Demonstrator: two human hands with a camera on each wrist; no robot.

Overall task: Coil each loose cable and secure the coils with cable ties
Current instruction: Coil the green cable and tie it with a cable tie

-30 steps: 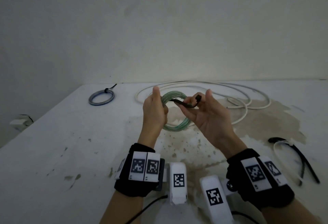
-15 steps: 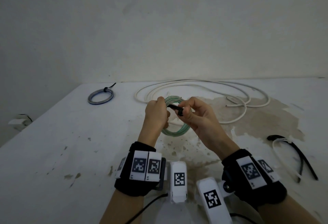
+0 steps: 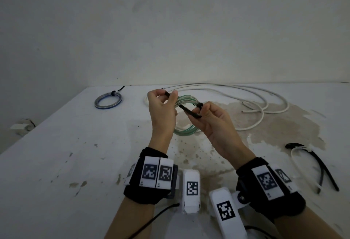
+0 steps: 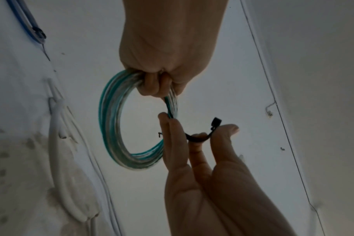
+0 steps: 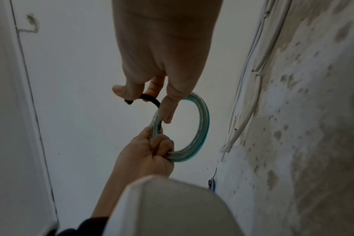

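- Nearest in head view: both wrists w/ black straps, hands raised above the table (image 3: 56, 144).
- R hand (image 3: 212, 125) pinches the black cable tie (image 3: 186, 110); thumb + fingers curled on its head end, index laid along the green coil (image 3: 186, 99). In R wrist view the tie (image 5: 150, 99) bends in a short arc between thumb and index.
- L hand (image 3: 162, 109) fist clamped on the coil's side; in head view thumb + index also nip the tie's other end near the top. Coil is off the table, upright, between the two hands.
- Key relation, my read: tie runs diagonally from L hand's fingertips down to R hand, crossing the coil's bundle of strands. Tail must go into the head, which sits at the R hand, so R hand is nearer the closing point; L hand feeds.
- L wrist view shows the tie's square head (image 4: 216, 122) poking up past R thumb, tail not yet threaded; head view hides that behind fingers. Head view alone shows the tie's far end at L hand.
- Right of hands: spare ties (image 3: 310, 163), black and white, on table.
- Far left: blue coil (image 3: 108, 100), already tied.
- Farthest: white cable (image 3: 246, 96), loose, sprawled in wide loops, not yet coiled.
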